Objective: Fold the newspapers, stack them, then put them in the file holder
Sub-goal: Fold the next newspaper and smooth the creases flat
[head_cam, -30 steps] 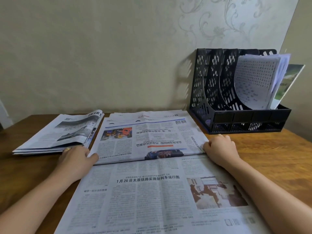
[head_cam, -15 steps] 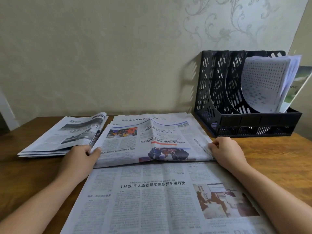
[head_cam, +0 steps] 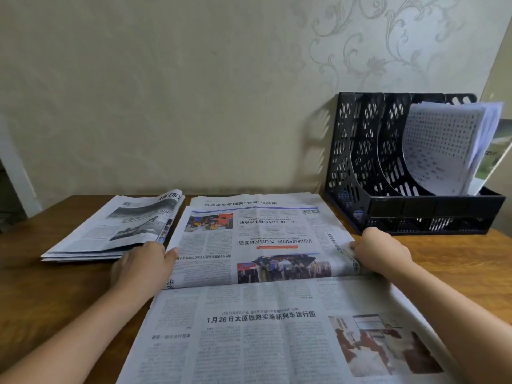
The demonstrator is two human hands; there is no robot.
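From the head view, an open newspaper (head_cam: 266, 286) lies on the bench (head_cam: 41, 295), its far half turned over toward the near half. The left edge is pinched by the left hand (head_cam: 141, 266), the right edge gripped by the curled right hand (head_cam: 381, 252). A folded stack (head_cam: 116, 228) lies just left; the holder (head_cam: 410, 167) stands at the right rear. The flap should be drawn down evenly, corners matched, then the crease pressed flat.

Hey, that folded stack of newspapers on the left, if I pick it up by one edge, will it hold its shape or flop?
The folded stack would probably sag: it is thin newsprint, and its top fold already bulges upward. The layers look loose and fanned at the near edge, so they may slide apart. Supporting it from underneath seems safer.
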